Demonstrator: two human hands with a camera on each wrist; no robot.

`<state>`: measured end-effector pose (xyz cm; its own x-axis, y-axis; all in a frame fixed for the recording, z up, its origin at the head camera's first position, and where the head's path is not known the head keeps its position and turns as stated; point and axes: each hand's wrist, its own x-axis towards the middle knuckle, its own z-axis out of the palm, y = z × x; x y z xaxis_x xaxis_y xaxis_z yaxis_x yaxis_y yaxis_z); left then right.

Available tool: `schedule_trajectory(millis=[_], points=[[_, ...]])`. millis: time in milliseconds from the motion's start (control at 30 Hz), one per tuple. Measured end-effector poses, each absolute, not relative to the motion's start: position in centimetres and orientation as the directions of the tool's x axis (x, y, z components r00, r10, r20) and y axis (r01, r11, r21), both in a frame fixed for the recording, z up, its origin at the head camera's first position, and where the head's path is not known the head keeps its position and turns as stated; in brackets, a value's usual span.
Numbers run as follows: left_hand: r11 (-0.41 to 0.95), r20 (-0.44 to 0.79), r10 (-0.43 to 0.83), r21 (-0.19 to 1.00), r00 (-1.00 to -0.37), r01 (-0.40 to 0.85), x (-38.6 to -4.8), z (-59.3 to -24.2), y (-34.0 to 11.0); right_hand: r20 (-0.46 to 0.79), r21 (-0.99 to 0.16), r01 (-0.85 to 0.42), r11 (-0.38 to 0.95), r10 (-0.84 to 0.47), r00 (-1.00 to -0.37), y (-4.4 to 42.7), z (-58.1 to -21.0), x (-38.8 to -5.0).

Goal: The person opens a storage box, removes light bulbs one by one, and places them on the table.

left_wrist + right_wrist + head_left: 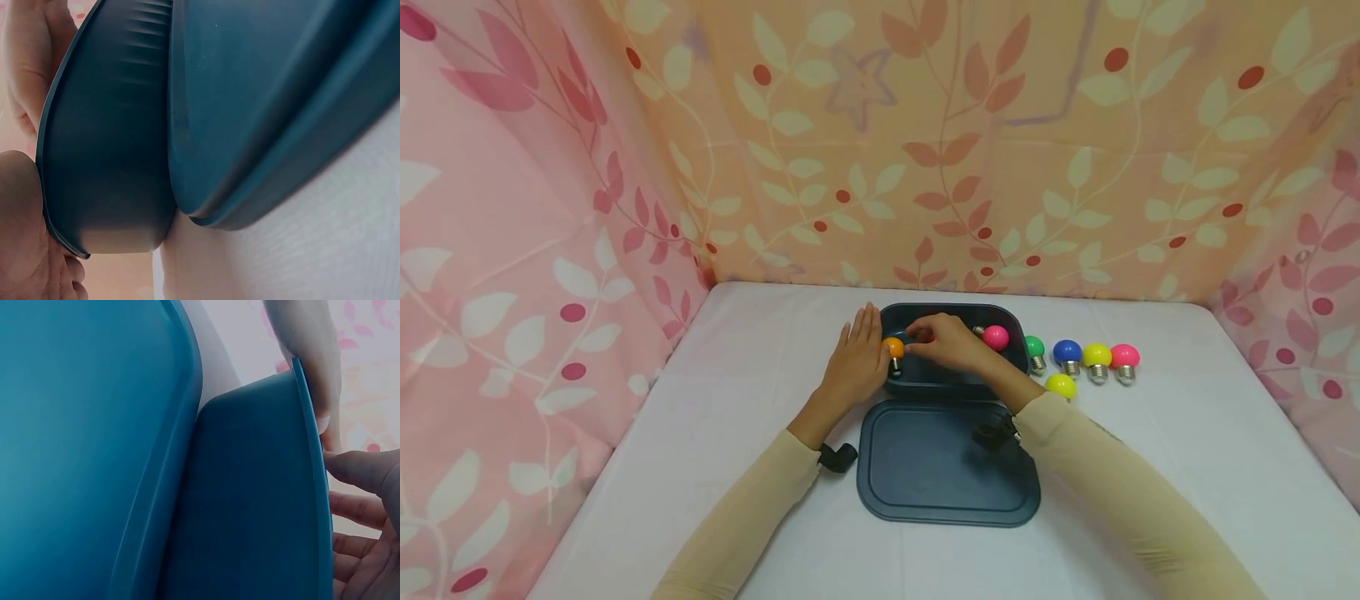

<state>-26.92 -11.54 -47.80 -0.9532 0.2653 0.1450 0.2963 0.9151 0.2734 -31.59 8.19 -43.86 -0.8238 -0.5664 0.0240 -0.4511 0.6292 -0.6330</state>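
Note:
An orange light bulb (892, 348) is at the left end of the dark blue box (951, 390), metal base toward the front. My left hand (857, 354) lies along the box's left rim, its fingers straight and together, the thumb close to the orange bulb. My right hand (951, 342) reaches over the box, its fingertips just right of the orange bulb with a gap between. The right wrist view shows that hand's thumb and spread fingers (359, 509) beyond the box wall, nothing visible between them. A pink bulb (996, 337) sits at the box's right end.
The box's lid (947, 467) lies flat in front of it on the white tabletop (700, 400). Right of the box stand green (1035, 347), blue (1067, 352), yellow (1097, 356) and pink (1125, 357) bulbs. Another yellow bulb (1061, 386) is nearer, partly behind the right sleeve.

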Motion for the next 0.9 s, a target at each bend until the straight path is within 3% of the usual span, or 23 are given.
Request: schedule_trajectory(millis=[300, 900], points=[[0.916, 0.147, 0.262, 0.275, -0.954, 0.293, -26.9, -47.9, -11.5, 0.056, -0.6, -0.524, 0.604, -0.622, -0.781, 7.0, -44.6, -32.5], [0.914, 0.143, 0.263, 0.279, -0.954, 0.294, -27.0, -48.2, -11.8, 0.035, -0.576, -0.495, 0.651, -0.585, -0.81, 5.4, -45.8, -32.9]])
